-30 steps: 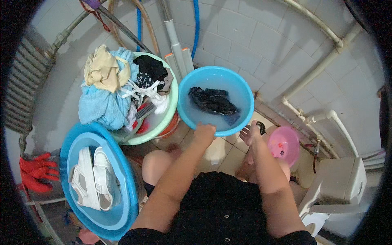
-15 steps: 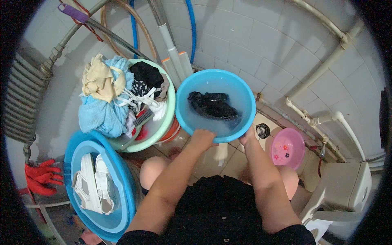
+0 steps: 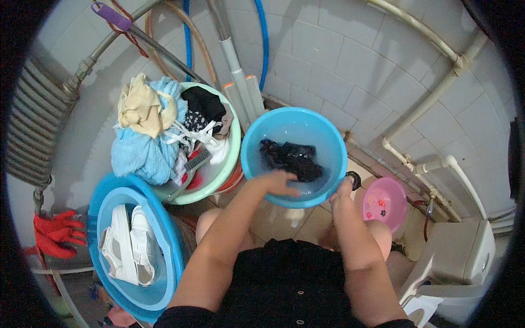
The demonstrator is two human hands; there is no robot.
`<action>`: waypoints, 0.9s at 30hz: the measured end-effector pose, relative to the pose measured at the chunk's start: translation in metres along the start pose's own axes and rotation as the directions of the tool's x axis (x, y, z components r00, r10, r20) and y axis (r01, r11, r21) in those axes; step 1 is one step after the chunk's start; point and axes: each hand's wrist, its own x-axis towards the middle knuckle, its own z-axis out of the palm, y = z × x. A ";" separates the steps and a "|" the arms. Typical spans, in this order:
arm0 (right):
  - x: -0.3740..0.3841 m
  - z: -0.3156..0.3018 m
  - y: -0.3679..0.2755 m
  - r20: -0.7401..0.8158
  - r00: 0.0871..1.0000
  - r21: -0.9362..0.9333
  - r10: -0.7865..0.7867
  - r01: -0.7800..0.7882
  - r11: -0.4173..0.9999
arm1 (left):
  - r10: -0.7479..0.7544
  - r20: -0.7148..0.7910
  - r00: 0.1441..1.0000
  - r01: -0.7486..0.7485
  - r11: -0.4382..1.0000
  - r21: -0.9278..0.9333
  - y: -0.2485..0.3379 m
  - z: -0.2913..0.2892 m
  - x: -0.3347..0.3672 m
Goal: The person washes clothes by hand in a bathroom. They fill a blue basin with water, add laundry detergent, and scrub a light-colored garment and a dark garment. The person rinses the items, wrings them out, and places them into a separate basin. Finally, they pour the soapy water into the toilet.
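A round blue basin point(image 3: 252, 134) of cloudy water is in front of me, and a dark wet cloth point(image 3: 292, 159) lies in the water. Over the basin's near left rim reaches my left hand point(image 3: 280, 184), its fingers stretched toward the cloth and slightly blurred, with nothing in them. At the near right rim, my right hand point(image 3: 342, 189) grips the basin's edge; part of its fingers is hidden.
A pale green tub point(image 3: 232, 158) on the left holds piled laundry point(image 3: 143, 156) and a brush point(image 3: 197, 160). Nearer stand stacked blue basins point(image 3: 176, 240) with white shoes point(image 3: 128, 246). To the right are a pink basin point(image 3: 395, 202) and a toilet point(image 3: 454, 251). Red gloves point(image 3: 57, 234) hang far left.
My left hand has let go of the near rim and moved in over the water. The basin sits lower in view, and the dark cloth looks more bunched. My right hand stays at the rim.
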 end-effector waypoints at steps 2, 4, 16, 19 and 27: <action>0.010 0.014 -0.009 0.049 0.793 -0.568 -0.607 0.522 0.636 | 0.009 -0.467 0.884 0.108 0.969 0.221 0.005 -0.010 0.021; 0.004 0.029 -0.020 0.535 0.575 -0.780 -0.619 0.618 -0.099 | -0.178 -0.439 0.881 0.274 0.947 0.165 0.013 -0.022 0.036; 0.025 0.055 0.035 0.354 0.932 -0.752 0.084 0.336 -0.567 | -0.322 -0.415 0.851 0.266 0.946 -0.188 -0.051 -0.001 0.099; 0.057 0.052 0.033 0.351 0.936 -0.924 0.013 0.349 -0.154 | -0.407 -0.250 0.878 0.022 0.557 -0.830 -0.027 -0.013 0.080; -0.013 0.094 -0.016 0.546 0.699 -0.532 0.462 -0.137 0.836 | -0.144 -0.303 0.942 -0.284 0.140 -0.949 0.040 -0.054 0.003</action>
